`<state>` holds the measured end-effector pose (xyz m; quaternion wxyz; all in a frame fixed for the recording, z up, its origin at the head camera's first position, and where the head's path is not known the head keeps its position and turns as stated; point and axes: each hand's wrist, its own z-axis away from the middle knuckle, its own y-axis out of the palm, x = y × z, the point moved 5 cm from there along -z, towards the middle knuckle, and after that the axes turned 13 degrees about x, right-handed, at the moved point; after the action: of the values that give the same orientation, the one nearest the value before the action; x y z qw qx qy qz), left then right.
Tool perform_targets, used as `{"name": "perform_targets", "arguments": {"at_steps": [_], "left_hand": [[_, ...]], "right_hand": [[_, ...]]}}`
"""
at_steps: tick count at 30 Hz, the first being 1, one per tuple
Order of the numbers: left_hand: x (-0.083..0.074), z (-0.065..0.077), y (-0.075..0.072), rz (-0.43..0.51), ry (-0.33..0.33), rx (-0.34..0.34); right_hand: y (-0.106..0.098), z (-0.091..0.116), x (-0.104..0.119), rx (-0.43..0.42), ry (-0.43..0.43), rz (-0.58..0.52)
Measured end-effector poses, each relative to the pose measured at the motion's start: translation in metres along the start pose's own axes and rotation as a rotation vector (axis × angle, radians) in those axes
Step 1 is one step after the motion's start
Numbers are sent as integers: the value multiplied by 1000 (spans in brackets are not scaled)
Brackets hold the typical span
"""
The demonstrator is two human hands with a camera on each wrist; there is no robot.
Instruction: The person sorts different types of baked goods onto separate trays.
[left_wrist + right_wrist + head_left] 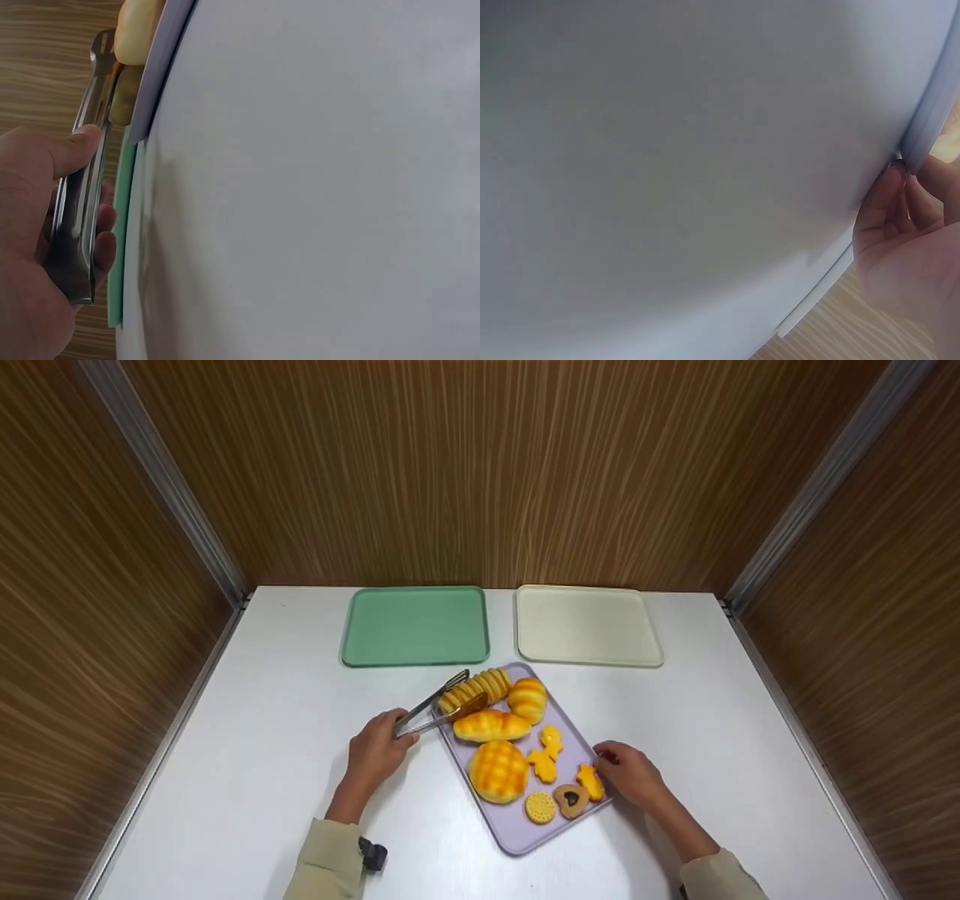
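Observation:
My left hand (377,748) grips metal tongs (79,202), thumb on one arm and fingers round the other. The tongs' ends straddle a ridged, sliced-looking bread (475,690) at the far end of the lilac tray (517,840); whether they squeeze it I cannot tell. My right hand (630,772) pinches the tray's right edge between thumb and fingers, as the right wrist view shows. Also on the tray are a striped roll (527,700), a croissant-shaped bread (491,726), a round checkered bun (499,772), a heart-shaped cookie (571,801), a round biscuit (540,808) and several yellow cookies (544,766).
A green tray (416,626) and a cream tray (589,624) lie side by side along the back of the white table (247,765). Wood-grain panels (480,472) enclose the back and both sides.

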<state>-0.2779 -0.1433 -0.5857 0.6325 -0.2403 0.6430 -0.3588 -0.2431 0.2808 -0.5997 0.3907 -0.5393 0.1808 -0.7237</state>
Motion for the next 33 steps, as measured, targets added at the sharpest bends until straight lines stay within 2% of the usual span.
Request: {"name": "perform_targets", "arguments": {"at_steps": [6, 14, 19, 25, 33], "left_hand": [[2, -2, -5, 46, -3, -23], [4, -16, -12, 112, -42, -78], [5, -28, -11, 122, -74, -119], [0, -46, -8, 141, -115, -159], [-11, -72, -2, 162, -176, -151]], "right_hand": [[1, 0, 0, -3, 9, -6], [1, 0, 0, -4, 14, 2], [2, -2, 0, 0, -1, 8], [2, -4, -3, 6, -20, -36], [2, -2, -4, 25, 1, -62]]}}
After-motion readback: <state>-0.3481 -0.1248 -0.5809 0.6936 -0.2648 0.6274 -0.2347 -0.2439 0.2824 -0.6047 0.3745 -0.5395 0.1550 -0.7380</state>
